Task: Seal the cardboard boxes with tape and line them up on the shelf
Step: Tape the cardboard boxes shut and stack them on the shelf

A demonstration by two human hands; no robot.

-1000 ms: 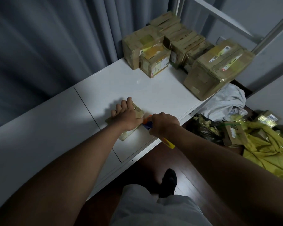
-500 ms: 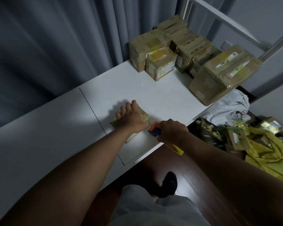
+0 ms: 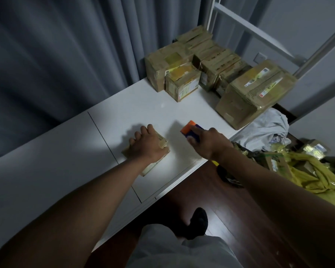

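A left hand (image 3: 145, 144) presses down on a small flat box (image 3: 153, 161) near the front edge of the white shelf (image 3: 124, 105), fingers curled over its far edge, apparently to steady it for sealing. The box's long axis runs from the near left toward the far right. Just beside it, the right hand (image 3: 207, 144) grips an orange-and-blue tape dispenser (image 3: 191, 130), its orange end pointing away from the person. Sealed boxes (image 3: 182, 74) cluster at the far right.

Both hands: left (image 3: 146, 145) and right (image 3: 207, 143), gripping.
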